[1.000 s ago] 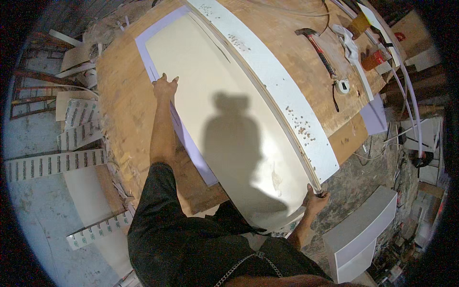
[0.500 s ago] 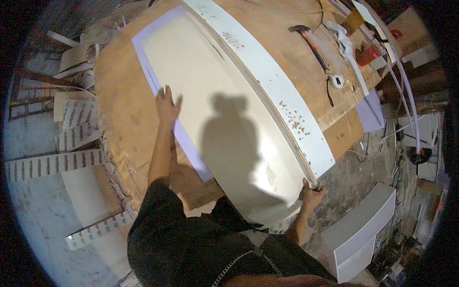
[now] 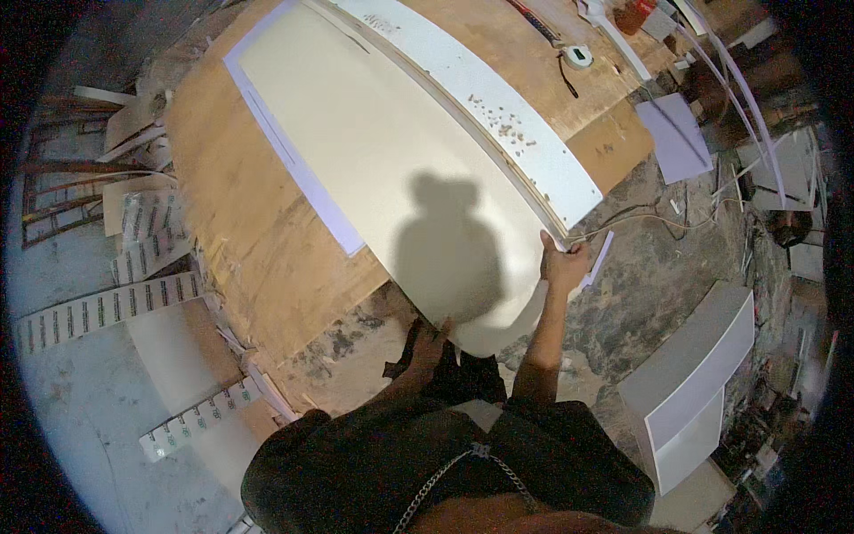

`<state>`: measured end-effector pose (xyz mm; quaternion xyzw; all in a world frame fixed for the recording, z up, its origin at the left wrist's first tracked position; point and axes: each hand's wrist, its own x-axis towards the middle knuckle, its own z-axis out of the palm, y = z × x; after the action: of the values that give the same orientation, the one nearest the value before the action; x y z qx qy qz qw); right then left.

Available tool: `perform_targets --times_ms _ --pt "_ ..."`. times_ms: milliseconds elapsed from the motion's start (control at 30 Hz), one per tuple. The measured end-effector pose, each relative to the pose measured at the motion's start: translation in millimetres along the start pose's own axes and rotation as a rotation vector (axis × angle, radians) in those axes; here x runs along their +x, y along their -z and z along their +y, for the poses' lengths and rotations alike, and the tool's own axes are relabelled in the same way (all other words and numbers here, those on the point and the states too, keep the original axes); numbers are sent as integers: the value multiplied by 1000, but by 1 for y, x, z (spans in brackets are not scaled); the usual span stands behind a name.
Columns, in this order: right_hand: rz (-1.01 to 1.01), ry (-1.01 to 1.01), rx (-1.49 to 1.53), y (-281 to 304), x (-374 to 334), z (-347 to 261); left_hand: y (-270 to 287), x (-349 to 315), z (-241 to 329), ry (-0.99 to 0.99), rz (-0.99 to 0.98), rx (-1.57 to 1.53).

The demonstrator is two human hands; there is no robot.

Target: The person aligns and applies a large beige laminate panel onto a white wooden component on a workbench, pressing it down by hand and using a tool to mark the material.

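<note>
A long cream sheet (image 3: 356, 133) lies on the plywood work table, its near end curling past the table edge toward my body. My right hand (image 3: 565, 264) grips the sheet's right edge at the near corner of a white curved panel (image 3: 534, 160), thumb on top. At the sheet's near left edge is my left hand (image 3: 429, 345), dark and in shadow; its thumb rests at the rim and the other fingers are partly hidden. A lilac strip (image 3: 307, 191) shows along the sheet's left side. My head and shoulders cast a shadow on the sheet.
On the plywood table (image 3: 222, 187), a tape measure (image 3: 578, 58) and a hammer handle (image 3: 536, 22) lie at the far right. Small brown bits dot the white panel. A white curved box-like piece (image 3: 694, 374) stands on the floor at right; offcuts (image 3: 116, 303) lie at left.
My left hand has left the lilac strip and come back to the sheet's near left edge. The view has shifted, with the table now higher in it. My right hand stays at the corner.
</note>
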<state>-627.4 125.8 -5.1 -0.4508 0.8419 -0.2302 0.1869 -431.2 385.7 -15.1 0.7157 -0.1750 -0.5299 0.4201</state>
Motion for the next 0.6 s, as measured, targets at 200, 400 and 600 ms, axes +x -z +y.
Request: perform_targets --times_ms 200,400,600 --pt "-92 -16 -44 18 -2 -9 -56 -11 30 -212 395 111" --pt "-199 319 147 19 -5 30 -46 12 -17 -420 640 93" --pt "-312 317 461 27 12 111 -61 -7 27 -640 579 85"
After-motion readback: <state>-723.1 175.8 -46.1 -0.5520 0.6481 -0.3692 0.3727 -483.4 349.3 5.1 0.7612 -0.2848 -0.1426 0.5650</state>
